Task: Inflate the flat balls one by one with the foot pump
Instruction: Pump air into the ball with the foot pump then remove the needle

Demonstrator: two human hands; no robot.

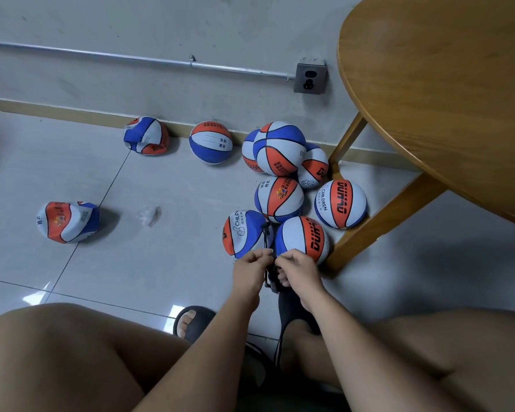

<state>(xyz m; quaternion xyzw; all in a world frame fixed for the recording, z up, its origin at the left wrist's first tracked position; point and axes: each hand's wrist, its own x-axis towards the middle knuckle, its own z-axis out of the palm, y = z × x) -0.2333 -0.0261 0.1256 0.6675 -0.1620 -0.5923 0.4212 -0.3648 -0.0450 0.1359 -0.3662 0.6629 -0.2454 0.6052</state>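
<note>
Both the left hand (252,264) and the right hand (298,264) pinch the pump hose (264,237); the flat ball (69,223), likely light and floppy, is best taken by its fold.

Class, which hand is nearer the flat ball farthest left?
Left. The left hand sits right of the flat ball; the right hand is farther right. Both pinch the pump hose.

The grey tiled floor (167,263) carries a heap of round balls (280,199) just beyond the left hand (250,267) and right hand (299,270), against the desk leg (384,215) to their right. The foot pump (272,282) stands beneath both hands, which pinch its hose (264,242). Well left lies a crumpled flat ball (69,222); a plastic scrap (150,215) lies between.
</note>
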